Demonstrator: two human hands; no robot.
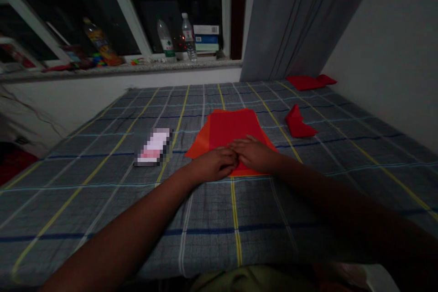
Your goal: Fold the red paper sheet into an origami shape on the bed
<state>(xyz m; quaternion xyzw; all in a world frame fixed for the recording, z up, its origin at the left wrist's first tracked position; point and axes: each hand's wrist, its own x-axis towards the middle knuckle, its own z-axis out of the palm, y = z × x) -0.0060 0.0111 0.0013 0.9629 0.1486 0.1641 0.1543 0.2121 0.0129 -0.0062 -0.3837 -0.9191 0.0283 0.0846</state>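
Observation:
A red sheet of paper [232,127] lies over orange paper [201,139] on the checked cloth. My left hand [218,163] rests on the near part of the red sheet, fingers pointing right and slightly bent. My right hand [255,153] lies flat on the same sheet, its fingers reaching left until they meet the left fingertips. Neither hand visibly grasps anything. The near middle of the sheet is hidden beneath them. To the right stands a folded red paper piece [298,123] with pointed corners.
A phone [153,147] with a blurred screen lies left of the papers. More red paper [306,83] is at the far right corner of the checked cloth [112,191]. Bottles [166,43] and stacked boxes [206,39] stand on the windowsill beside a grey curtain [287,18].

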